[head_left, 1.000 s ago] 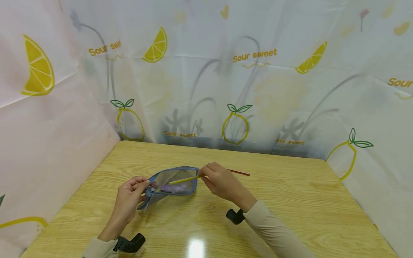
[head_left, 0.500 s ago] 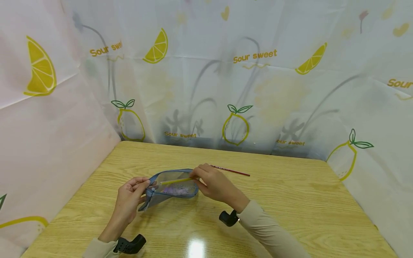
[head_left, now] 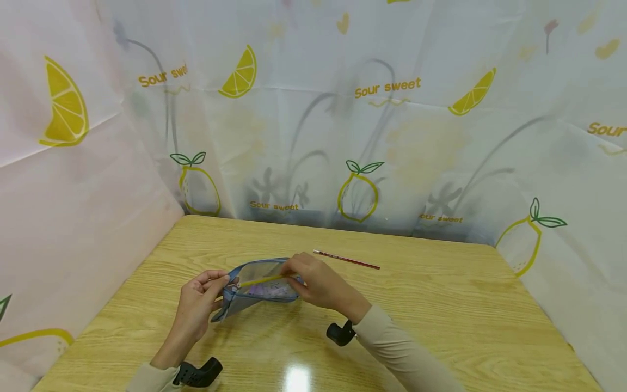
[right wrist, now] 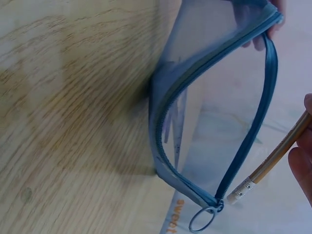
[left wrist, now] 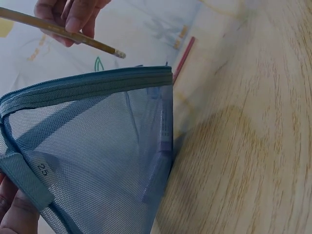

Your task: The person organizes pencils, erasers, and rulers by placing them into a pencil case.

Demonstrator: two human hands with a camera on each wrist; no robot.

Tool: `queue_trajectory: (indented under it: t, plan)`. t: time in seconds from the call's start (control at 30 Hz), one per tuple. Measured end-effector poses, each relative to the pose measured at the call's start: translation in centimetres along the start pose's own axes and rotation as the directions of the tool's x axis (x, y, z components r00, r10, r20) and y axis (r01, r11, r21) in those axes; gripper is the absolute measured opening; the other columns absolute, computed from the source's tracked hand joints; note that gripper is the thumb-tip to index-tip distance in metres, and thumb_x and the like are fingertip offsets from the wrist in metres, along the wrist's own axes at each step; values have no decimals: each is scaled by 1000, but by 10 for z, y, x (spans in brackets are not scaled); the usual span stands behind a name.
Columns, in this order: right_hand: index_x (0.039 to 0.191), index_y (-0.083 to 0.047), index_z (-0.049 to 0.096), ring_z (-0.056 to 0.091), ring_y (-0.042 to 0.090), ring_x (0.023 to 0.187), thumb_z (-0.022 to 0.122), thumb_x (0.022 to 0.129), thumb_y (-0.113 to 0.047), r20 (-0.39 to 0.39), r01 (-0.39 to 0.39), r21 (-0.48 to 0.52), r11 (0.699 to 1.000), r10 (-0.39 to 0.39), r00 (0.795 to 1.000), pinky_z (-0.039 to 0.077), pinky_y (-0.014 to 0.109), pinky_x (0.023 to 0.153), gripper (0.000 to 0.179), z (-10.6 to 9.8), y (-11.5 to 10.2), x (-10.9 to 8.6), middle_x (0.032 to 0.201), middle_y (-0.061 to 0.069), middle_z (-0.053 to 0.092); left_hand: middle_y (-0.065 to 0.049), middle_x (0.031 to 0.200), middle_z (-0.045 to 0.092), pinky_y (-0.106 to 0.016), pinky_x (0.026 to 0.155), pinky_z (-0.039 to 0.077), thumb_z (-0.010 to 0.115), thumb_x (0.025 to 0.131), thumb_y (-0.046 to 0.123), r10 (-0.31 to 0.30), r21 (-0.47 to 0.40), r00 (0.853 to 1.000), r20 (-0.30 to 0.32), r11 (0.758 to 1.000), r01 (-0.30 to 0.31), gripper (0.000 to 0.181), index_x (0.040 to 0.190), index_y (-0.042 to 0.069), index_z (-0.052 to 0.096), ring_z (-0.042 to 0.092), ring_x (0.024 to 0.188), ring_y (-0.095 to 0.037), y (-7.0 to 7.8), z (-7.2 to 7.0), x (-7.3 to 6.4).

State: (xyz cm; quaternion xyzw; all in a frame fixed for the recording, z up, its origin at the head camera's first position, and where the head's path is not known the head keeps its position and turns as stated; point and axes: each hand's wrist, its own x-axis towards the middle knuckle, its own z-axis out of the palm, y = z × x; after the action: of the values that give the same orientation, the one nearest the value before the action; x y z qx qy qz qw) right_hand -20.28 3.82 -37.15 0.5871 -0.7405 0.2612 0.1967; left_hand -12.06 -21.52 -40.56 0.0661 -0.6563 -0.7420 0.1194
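A blue mesh zip pouch (head_left: 245, 306) stands unzipped on the table, and my left hand (head_left: 196, 305) pinches its left end. My right hand (head_left: 320, 283) holds a yellow pencil (head_left: 259, 281) across the pouch's mouth. In the left wrist view the pencil (left wrist: 87, 40) shows above the zip edge, its eraser end outside the mesh. The right wrist view puts that eraser beside the pouch's zip pull ring (right wrist: 202, 219). Purple-tinted items (head_left: 266, 289) lie inside the pouch; their kind is unclear through the mesh.
Behind the right hand a dark red pencil (head_left: 348, 259) lies on the wood-grain table (head_left: 441, 310). A white curtain (head_left: 313, 120) printed with lemons surrounds the table at the back and sides. Each wrist wears a black camera mount (head_left: 198, 374).
My right hand has moved left with the yellow pencil, carrying it further across the pouch's mouth. More of the red pencil now shows. The left hand keeps its hold on the pouch.
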Motion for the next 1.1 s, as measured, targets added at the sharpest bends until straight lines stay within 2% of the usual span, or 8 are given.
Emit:
queue_trajectory:
  t: [0.4,0.67,0.9,1.1]
  plan:
    - [99,-9,64,57,12,83,73,86,0,45,10,-60,998,-7,999,46,18,70,19,13,4,0,94,0,63,-4,85,73,-25,55,54,60,97,7,5,1,1000,12,1000,-5,19,105,-10,60,70,76,-15,0,0,0]
    - [99,-9,63,57,12,84,72,87,-2,56,34,-69,997,-30,998,47,19,74,16,20,4,2,93,0,62,-4,83,73,-23,52,52,63,96,9,25,-15,1000,12,1000,-25,17,98,-8,62,70,75,-16,-1,0,0]
    - [98,-9,62,57,13,83,73,87,-4,60,54,-110,992,-48,997,46,19,75,16,28,5,5,92,1,62,-5,83,73,-24,53,53,63,96,9,34,-8,999,20,999,-34,19,100,-9,62,70,75,-17,-1,0,0]
    - [99,-8,61,59,14,85,72,88,-5,101,42,-162,986,-26,995,47,18,77,16,32,6,5,93,1,62,-5,83,73,-24,53,52,63,96,9,19,8,1000,18,1000,-19,20,101,-10,62,69,74,-15,0,0,-1]
